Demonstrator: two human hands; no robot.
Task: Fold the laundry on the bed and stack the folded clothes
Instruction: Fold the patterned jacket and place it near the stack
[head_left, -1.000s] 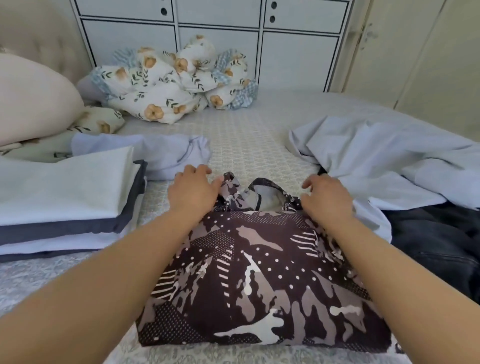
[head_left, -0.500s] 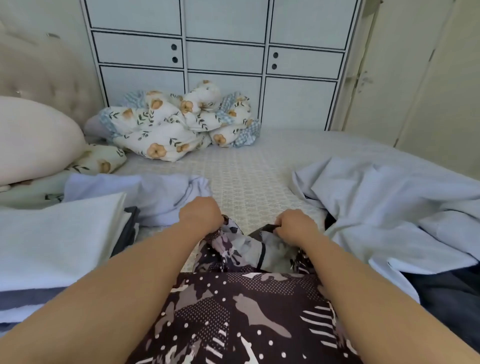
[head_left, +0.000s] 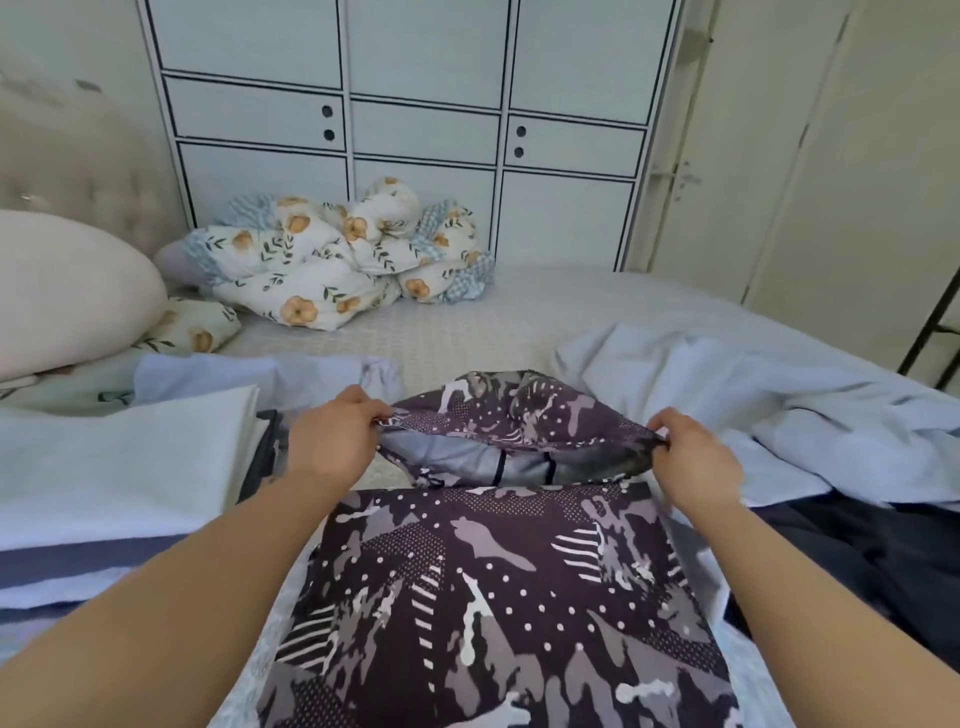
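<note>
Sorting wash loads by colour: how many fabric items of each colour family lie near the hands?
Dark patterned garment: 1
Pale blue pieces: 2
Dark navy garment: 1
White folded items in the stack: cannot tell
Total countable: 4

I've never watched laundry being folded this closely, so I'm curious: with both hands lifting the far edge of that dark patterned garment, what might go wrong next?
Two likely slips. The left hand and right hand pinch only the corners of the dark purple patterned garment, so its sagging middle may fold back crooked. The stack of folded white and grey-blue linens lies close beside the left forearm, so a sideways sweep might nudge it askew.
</note>
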